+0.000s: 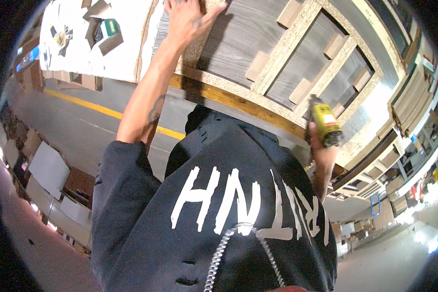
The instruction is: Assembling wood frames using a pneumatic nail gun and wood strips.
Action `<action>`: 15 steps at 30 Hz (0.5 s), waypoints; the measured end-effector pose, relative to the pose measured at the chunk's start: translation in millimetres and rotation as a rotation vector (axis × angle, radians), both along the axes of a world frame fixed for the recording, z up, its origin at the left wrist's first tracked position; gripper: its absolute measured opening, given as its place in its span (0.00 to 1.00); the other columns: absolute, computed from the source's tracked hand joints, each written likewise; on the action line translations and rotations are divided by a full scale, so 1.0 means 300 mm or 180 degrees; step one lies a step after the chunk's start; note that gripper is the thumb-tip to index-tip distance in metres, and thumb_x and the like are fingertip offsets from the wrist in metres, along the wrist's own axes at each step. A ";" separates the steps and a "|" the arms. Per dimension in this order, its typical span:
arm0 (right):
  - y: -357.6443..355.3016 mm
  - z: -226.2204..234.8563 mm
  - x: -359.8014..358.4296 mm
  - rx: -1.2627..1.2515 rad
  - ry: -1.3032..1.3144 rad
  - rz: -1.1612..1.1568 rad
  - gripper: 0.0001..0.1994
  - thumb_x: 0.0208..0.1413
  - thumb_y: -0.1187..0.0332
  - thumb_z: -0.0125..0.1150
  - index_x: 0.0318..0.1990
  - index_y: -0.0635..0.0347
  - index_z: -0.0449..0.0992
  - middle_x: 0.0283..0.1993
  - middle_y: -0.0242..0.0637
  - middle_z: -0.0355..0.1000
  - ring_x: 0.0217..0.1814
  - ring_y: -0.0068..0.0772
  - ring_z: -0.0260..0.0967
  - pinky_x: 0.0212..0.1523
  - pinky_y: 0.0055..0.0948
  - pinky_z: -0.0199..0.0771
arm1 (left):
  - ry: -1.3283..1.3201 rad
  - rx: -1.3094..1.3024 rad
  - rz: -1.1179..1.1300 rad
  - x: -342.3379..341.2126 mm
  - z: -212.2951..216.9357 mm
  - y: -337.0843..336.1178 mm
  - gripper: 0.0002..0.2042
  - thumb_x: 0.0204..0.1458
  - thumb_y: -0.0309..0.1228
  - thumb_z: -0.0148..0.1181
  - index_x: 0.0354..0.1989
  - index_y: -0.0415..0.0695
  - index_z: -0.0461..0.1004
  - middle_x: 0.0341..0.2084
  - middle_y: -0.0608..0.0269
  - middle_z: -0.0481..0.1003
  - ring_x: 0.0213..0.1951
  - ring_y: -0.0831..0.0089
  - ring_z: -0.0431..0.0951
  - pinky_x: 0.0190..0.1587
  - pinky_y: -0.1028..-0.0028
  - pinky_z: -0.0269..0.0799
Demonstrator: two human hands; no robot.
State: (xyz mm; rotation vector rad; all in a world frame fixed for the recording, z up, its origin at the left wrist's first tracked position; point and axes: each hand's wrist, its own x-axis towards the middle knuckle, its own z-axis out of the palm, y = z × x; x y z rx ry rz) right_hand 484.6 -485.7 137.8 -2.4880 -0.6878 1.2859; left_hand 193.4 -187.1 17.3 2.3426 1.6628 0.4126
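Note:
My right hand (318,142) is wrapped round a yellow-and-black power drill (327,121). The drill is slightly blurred, and its nose points away from me at the near side of a chipboard frame (284,56). That frame lies on a grey wood-grain panel (248,29), with small board blocks (258,65) set along its rails. Up at the top edge, my left hand (190,19) rests by the frame's left end with its thumb stretched out. Some of its fingertips are cut off by the picture's edge.
A brown wooden edge (224,96) runs along the near side of the work. To the left stands a white-topped surface (90,58) holding a green box (110,27) and scraps. Stacked boards (409,97) stand at right. A yellow line (90,105) crosses the floor.

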 end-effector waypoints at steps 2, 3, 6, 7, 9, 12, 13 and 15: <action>-0.028 -0.008 0.082 0.0304 -0.0633 -0.0457 0.30 0.53 0.54 0.70 0.54 0.69 0.72 0.43 0.43 0.77 0.45 0.35 0.75 0.49 0.34 0.74 | -0.0151 -0.0178 -0.0091 -0.091 -0.076 -0.069 0.44 0.49 0.48 0.65 0.67 0.33 0.52 0.65 0.32 0.53 0.67 0.36 0.50 0.67 0.47 0.49; -0.060 -0.035 0.149 0.0412 -0.0761 -0.0611 0.31 0.53 0.52 0.69 0.56 0.69 0.72 0.45 0.46 0.76 0.47 0.37 0.74 0.51 0.35 0.73 | -0.0025 -0.0048 -0.0195 -0.100 -0.079 -0.091 0.44 0.50 0.47 0.65 0.68 0.32 0.50 0.65 0.33 0.53 0.66 0.36 0.52 0.67 0.47 0.49; -0.114 -0.089 0.355 0.0164 -0.1666 -0.0545 0.32 0.56 0.56 0.65 0.60 0.72 0.66 0.56 0.54 0.72 0.52 0.48 0.72 0.56 0.41 0.69 | -0.0377 -0.0503 0.0091 -0.075 -0.080 -0.126 0.42 0.48 0.48 0.67 0.68 0.38 0.57 0.69 0.34 0.47 0.69 0.36 0.46 0.70 0.48 0.44; -0.159 -0.154 0.470 0.0258 -0.1890 -0.0427 0.33 0.56 0.57 0.64 0.62 0.73 0.63 0.57 0.56 0.71 0.55 0.52 0.71 0.59 0.42 0.67 | -0.0379 0.0224 -0.0153 -0.107 -0.136 -0.108 0.46 0.50 0.65 0.55 0.67 0.39 0.56 0.63 0.47 0.59 0.66 0.49 0.56 0.68 0.46 0.42; -0.149 -0.229 0.569 -0.0014 -0.2351 -0.0454 0.35 0.57 0.59 0.61 0.66 0.73 0.57 0.60 0.62 0.67 0.62 0.60 0.66 0.64 0.44 0.62 | -0.0183 0.0311 -0.0140 -0.137 -0.180 -0.109 0.46 0.50 0.63 0.58 0.68 0.41 0.55 0.63 0.47 0.59 0.67 0.49 0.55 0.68 0.46 0.42; -0.183 -0.323 0.716 -0.0122 -0.2430 -0.0447 0.35 0.57 0.60 0.61 0.66 0.73 0.57 0.60 0.63 0.66 0.63 0.61 0.64 0.63 0.45 0.63 | -0.0009 0.0183 -0.0241 -0.116 -0.141 -0.098 0.46 0.54 0.61 0.56 0.70 0.37 0.51 0.66 0.40 0.55 0.68 0.43 0.52 0.69 0.47 0.45; -0.205 -0.360 0.750 -0.0122 -0.2557 -0.0265 0.34 0.57 0.61 0.61 0.65 0.74 0.59 0.60 0.63 0.67 0.63 0.61 0.65 0.63 0.45 0.63 | -0.0019 0.0079 -0.0168 -0.108 -0.139 -0.105 0.47 0.53 0.61 0.56 0.70 0.35 0.51 0.66 0.38 0.56 0.67 0.43 0.54 0.68 0.48 0.44; -0.185 -0.378 0.699 -0.0196 -0.2831 -0.0077 0.29 0.57 0.57 0.59 0.57 0.75 0.67 0.54 0.65 0.70 0.57 0.65 0.67 0.58 0.48 0.67 | -0.0032 -0.0139 0.0012 -0.111 -0.111 -0.110 0.48 0.51 0.61 0.58 0.69 0.33 0.51 0.66 0.35 0.55 0.67 0.42 0.55 0.68 0.49 0.44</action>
